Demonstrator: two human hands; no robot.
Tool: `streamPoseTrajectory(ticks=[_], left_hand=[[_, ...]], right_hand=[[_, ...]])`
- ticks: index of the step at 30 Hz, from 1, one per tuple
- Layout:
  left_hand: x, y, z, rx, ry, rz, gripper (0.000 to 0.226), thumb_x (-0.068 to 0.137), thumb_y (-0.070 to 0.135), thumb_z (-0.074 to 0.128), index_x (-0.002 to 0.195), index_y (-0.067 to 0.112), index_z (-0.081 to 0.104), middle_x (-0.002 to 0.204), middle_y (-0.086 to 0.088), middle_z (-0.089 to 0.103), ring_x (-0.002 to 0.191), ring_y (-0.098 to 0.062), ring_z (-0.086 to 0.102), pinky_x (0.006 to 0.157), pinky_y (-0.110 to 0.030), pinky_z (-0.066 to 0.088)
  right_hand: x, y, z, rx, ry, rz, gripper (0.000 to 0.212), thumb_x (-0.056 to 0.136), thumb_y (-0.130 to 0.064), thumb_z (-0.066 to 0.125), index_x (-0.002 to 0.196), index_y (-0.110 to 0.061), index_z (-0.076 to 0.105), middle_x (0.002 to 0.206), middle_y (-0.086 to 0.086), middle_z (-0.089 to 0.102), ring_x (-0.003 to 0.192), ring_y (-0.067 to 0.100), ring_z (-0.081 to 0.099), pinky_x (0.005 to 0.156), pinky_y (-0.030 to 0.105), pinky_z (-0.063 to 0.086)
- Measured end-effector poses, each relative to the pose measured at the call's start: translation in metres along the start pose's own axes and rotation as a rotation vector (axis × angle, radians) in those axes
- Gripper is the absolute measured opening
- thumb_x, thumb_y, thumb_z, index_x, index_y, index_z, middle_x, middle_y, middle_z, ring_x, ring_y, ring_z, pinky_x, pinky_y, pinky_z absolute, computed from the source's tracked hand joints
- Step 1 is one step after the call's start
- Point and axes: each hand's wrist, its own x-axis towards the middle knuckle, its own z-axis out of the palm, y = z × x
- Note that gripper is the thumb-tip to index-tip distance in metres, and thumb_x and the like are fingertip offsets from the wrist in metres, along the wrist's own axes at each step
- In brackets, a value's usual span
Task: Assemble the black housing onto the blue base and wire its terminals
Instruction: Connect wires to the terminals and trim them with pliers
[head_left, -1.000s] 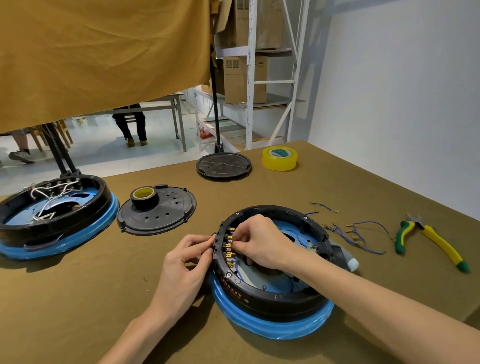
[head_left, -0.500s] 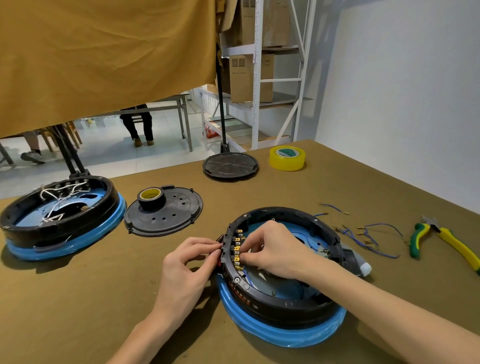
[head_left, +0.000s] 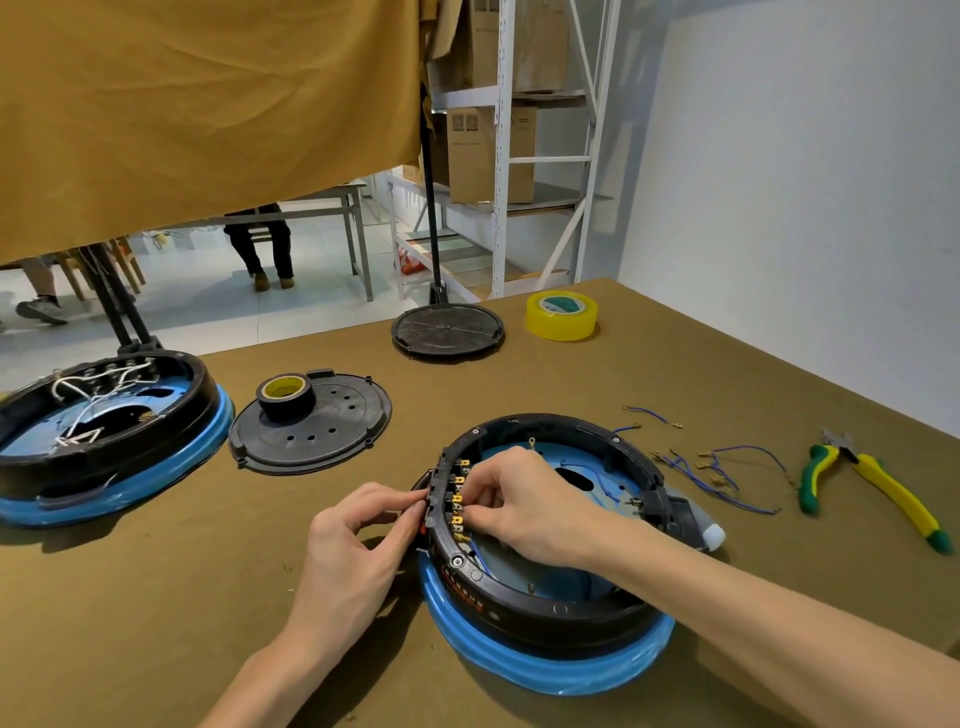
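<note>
A black ring housing (head_left: 550, 613) sits on a blue base (head_left: 545, 670) near the table's front. A row of brass terminals (head_left: 458, 506) runs along the housing's inner left wall. My right hand (head_left: 524, 506) reaches inside the ring, its fingertips pinching at those terminals. My left hand (head_left: 358, 540) is outside the ring, fingers curled and pinching the housing's left wall. Thin blue wires (head_left: 597, 491) lie inside on the base. What my right fingers pinch is hidden.
Loose blue wires with brass lugs (head_left: 711, 470) and green-yellow pliers (head_left: 878, 488) lie to the right. A black lid (head_left: 332, 431) carrying a black tape roll (head_left: 285, 397), a second wired assembly (head_left: 104, 426), a stand foot (head_left: 448, 330) and yellow tape (head_left: 561, 314) sit farther back.
The view has shifted slightly; both hands stay at the terminal row, with the right fingers working a little lower along it.
</note>
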Motion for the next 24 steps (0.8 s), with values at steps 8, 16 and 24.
streamPoseTrajectory(ticks=[8, 16, 24], left_hand=[[0.0007, -0.0014, 0.0007, 0.032, 0.001, 0.001, 0.025, 0.089, 0.01, 0.073, 0.101, 0.032, 0.078, 0.092, 0.017, 0.074, 0.093, -0.007, 0.07, 0.078, -0.018, 0.056], [0.0008, -0.0029, 0.0025, 0.039, 0.004, 0.021, 0.029, 0.09, 0.007, 0.072, 0.1, 0.034, 0.076, 0.092, 0.017, 0.072, 0.092, -0.009, 0.069, 0.076, -0.018, 0.054], [0.0002, -0.0048, 0.0022, 0.049, -0.005, 0.029, 0.029, 0.09, 0.008, 0.072, 0.101, 0.035, 0.075, 0.092, 0.018, 0.071, 0.094, -0.01, 0.068, 0.077, -0.019, 0.054]], right_hand=[[-0.0022, -0.0005, -0.0003, 0.034, 0.025, 0.08, 0.01, 0.09, -0.02, 0.077, 0.098, -0.014, 0.081, 0.075, -0.006, 0.073, 0.057, -0.006, 0.061, 0.057, 0.01, 0.045], [0.0, -0.0031, -0.0007, 0.02, -0.02, 0.033, 0.008, 0.093, -0.014, 0.072, 0.092, -0.011, 0.079, 0.071, -0.01, 0.067, 0.059, -0.005, 0.058, 0.058, 0.012, 0.044], [-0.0011, -0.0039, -0.003, 0.032, -0.041, 0.026, 0.008, 0.094, -0.015, 0.071, 0.092, -0.011, 0.078, 0.072, -0.01, 0.067, 0.059, -0.004, 0.058, 0.06, 0.014, 0.045]])
